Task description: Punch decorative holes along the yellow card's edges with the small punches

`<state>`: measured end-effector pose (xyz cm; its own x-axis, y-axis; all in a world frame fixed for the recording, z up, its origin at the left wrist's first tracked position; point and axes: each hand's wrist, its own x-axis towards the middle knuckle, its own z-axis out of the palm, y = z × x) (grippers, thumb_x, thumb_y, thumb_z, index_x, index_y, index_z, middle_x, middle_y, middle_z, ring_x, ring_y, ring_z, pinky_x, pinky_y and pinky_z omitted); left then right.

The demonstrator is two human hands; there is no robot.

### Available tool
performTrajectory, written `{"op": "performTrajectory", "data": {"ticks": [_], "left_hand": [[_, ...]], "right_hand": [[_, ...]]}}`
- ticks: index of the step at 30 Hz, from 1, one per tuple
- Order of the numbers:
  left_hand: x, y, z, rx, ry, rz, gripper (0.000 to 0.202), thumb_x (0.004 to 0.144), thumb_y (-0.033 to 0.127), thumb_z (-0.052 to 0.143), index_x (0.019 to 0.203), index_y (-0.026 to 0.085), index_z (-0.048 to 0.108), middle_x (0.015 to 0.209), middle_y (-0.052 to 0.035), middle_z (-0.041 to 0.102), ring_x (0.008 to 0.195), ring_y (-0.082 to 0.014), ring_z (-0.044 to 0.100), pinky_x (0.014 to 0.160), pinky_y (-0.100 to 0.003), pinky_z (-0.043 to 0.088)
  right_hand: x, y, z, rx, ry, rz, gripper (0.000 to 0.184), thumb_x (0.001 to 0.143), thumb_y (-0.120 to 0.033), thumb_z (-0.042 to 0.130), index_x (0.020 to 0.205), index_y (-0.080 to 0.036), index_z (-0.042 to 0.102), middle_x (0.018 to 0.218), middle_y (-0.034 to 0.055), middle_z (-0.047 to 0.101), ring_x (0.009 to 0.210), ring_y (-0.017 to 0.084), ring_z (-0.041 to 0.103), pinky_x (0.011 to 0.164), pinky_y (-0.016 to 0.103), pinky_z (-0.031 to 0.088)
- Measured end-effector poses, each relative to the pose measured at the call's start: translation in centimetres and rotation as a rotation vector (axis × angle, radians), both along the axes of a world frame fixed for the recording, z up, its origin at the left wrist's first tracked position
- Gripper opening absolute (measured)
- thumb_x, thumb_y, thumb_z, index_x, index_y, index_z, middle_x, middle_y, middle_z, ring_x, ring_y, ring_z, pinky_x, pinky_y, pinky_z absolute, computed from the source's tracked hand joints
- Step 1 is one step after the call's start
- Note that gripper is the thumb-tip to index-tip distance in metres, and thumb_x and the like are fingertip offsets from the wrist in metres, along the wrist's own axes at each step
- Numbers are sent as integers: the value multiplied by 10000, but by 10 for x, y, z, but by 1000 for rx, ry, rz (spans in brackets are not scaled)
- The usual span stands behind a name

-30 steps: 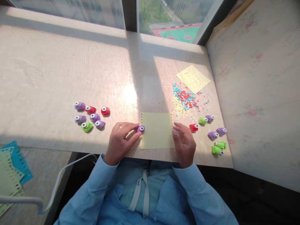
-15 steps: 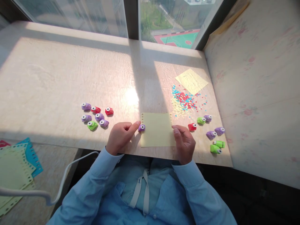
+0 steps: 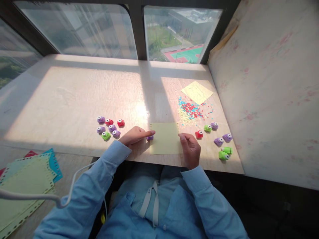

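Observation:
A pale yellow sheet of paper [image 3: 165, 141] lies near the table's front edge, with small punched holes at the upper parts of its left and right sides. A small purple paper punch [image 3: 150, 137] sits on the sheet's left edge. My left hand [image 3: 136, 135] is closed around it, the thumb stretched across its top and covering most of it. My right hand [image 3: 191, 146] pinches the sheet's right edge between thumb and fingers.
Several purple, red and green punches [image 3: 112, 127] stand to the left, and more punches [image 3: 218, 142] to the right. Red, blue and yellow paper bits [image 3: 190, 111] lie below a yellow sheet [image 3: 197, 92]. Punched coloured sheets [image 3: 30, 179] and a white cable [image 3: 71, 189] are at lower left.
My left thumb has come over the top of the purple punch, where before it was beside it. My right hand still holds the sheet's edge. The camera view has tilted up.

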<state>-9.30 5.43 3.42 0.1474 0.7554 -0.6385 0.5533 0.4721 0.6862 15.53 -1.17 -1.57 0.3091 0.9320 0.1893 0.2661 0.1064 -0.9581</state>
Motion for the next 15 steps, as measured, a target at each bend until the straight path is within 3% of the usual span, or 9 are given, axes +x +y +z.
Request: {"op": "performTrajectory", "data": {"ticks": [5,15], "left_hand": [[-1,8,-4,-50,25,-55,580,628,718,767,523,185,561,408,51,323,385,-78,260,442,-270,100],[5,8,6,-21,67,-75,671,647,688,766,437,224,330,379,66,249,372,-68,218,445,-290,95]], "right_hand": [[1,1,-4,11,-24,6,301,925,-470,602,901,-193,718,925,66,742,905,222,683,870,399,549],[2,3,-7,4,-39,8,311,909,-479,615,892,-189,724,884,57,729,867,218,666,809,375,538]]}}
